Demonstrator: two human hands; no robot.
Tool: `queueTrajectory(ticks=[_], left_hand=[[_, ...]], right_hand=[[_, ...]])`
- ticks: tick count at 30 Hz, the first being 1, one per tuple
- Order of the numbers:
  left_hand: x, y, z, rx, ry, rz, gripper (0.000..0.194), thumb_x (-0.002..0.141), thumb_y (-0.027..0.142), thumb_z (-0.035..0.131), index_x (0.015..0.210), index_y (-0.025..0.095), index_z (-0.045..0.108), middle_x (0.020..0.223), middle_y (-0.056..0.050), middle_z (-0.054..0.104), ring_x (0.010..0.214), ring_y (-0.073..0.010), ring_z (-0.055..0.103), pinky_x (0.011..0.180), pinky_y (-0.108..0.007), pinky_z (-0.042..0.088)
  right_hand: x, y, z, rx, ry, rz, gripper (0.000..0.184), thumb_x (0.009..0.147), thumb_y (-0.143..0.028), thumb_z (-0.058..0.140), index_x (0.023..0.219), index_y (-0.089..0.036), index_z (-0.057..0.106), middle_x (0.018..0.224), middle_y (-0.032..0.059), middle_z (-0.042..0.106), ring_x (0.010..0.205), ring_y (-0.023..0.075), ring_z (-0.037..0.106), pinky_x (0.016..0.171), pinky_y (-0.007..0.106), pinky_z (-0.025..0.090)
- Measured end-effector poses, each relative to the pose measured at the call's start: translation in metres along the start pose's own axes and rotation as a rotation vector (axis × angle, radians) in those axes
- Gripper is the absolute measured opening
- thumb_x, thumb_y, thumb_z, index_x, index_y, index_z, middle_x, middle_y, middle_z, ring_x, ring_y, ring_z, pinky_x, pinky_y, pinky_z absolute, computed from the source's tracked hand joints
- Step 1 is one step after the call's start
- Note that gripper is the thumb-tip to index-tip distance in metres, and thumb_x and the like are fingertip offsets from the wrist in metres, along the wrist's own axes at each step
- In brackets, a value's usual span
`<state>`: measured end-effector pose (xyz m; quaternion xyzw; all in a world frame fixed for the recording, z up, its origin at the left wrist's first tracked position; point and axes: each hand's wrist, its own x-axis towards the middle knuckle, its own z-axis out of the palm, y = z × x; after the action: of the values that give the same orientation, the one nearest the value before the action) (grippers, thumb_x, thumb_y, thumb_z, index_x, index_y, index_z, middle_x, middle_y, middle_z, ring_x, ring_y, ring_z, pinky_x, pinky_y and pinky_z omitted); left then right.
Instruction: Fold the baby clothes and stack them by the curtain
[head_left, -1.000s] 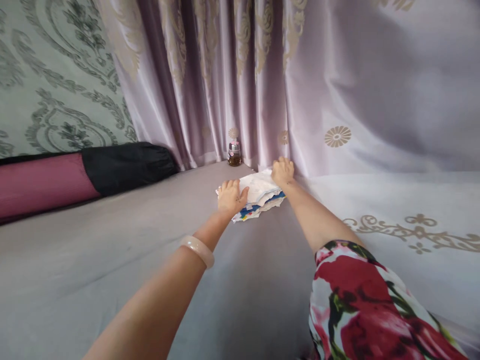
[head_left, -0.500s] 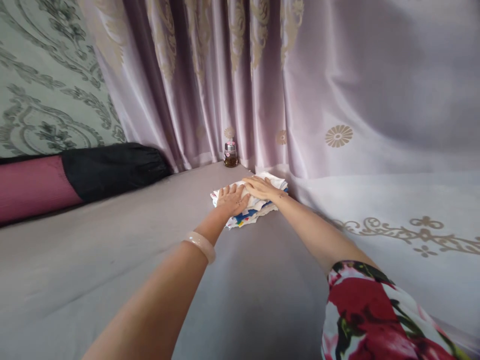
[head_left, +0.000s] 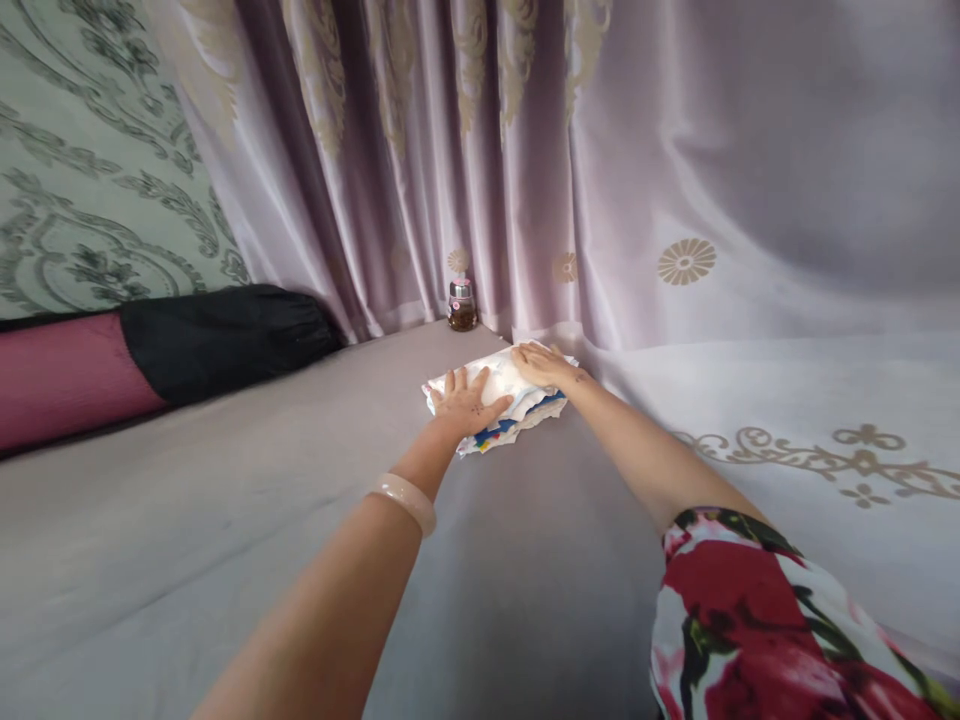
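Note:
A small stack of folded cloths, white on top with blue and coloured edges below, lies on the grey bed sheet near the curtain. My left hand rests flat on the stack's near left part, fingers spread, a pale bangle on that wrist. Palm down on the stack's far right part lies my right hand, its fingers stretched out. Neither hand grips anything.
A small glass jar with dark contents stands at the curtain's foot behind the stack. A maroon and black bolster lies along the left wall. Lilac curtain fabric drapes over the bed on the right.
My right hand came from the stack's far right corner, where it was curled, onto the top and now lies flat, sliding slightly right. My left hand has stayed pressed on the stack.

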<state>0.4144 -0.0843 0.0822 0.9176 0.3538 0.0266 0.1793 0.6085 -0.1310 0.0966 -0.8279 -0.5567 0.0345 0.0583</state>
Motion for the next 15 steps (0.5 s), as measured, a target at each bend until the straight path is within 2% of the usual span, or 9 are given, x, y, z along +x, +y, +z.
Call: queueTrajectory(ticks=[2, 5, 8, 11, 15], left_hand=[[0.000, 0.000, 0.002, -0.006, 0.009, -0.016, 0.094, 0.075, 0.086, 0.025, 0.153, 0.034, 0.018, 0.163, -0.011, 0.008, 0.148, -0.0379, 0.001, 0.111, -0.068, 0.005], [0.003, -0.003, 0.007, -0.019, 0.039, -0.024, 0.094, 0.074, 0.087, 0.026, 0.153, 0.035, 0.019, 0.162, -0.010, 0.010, 0.148, -0.0373, 0.002, 0.112, -0.067, 0.005], [0.008, -0.006, 0.013, -0.035, 0.063, -0.034, 0.092, 0.075, 0.086, 0.028, 0.152, 0.035, 0.021, 0.162, -0.010, 0.013, 0.148, -0.0365, 0.006, 0.113, -0.065, 0.009], [0.012, -0.007, 0.015, -0.052, 0.058, -0.027, 0.090, 0.077, 0.084, 0.030, 0.152, 0.035, 0.021, 0.162, -0.010, 0.012, 0.148, -0.0367, 0.005, 0.112, -0.065, 0.008], [0.000, -0.011, 0.011, -0.105, 0.034, 0.003, 0.086, 0.083, 0.079, 0.027, 0.153, 0.029, 0.019, 0.162, -0.012, 0.007, 0.148, -0.0349, 0.000, 0.114, -0.062, 0.011]], right_hand=[[-0.002, 0.007, 0.002, -0.029, 0.017, 0.056, 0.057, 0.101, -0.038, 0.012, 0.142, -0.016, 0.044, 0.154, 0.0099, 0.036, 0.143, 0.0259, 0.026, 0.117, 0.054, 0.012], [-0.006, 0.012, 0.007, 0.000, 0.035, 0.103, 0.058, 0.100, -0.039, 0.011, 0.148, -0.018, 0.035, 0.158, 0.0064, 0.027, 0.146, 0.0237, 0.019, 0.118, 0.053, 0.013], [-0.008, 0.012, 0.010, 0.047, 0.042, 0.115, 0.056, 0.100, -0.038, 0.013, 0.148, -0.021, 0.035, 0.159, 0.0043, 0.026, 0.146, 0.0209, 0.019, 0.118, 0.047, 0.018], [-0.008, 0.011, 0.010, 0.057, 0.028, 0.131, 0.054, 0.099, -0.036, 0.015, 0.147, -0.023, 0.036, 0.158, 0.0029, 0.026, 0.146, 0.0201, 0.020, 0.117, 0.047, 0.019], [-0.009, 0.008, 0.007, 0.029, 0.020, 0.126, 0.054, 0.099, -0.035, 0.015, 0.146, -0.022, 0.037, 0.158, 0.0035, 0.028, 0.145, 0.0198, 0.021, 0.117, 0.047, 0.020]])
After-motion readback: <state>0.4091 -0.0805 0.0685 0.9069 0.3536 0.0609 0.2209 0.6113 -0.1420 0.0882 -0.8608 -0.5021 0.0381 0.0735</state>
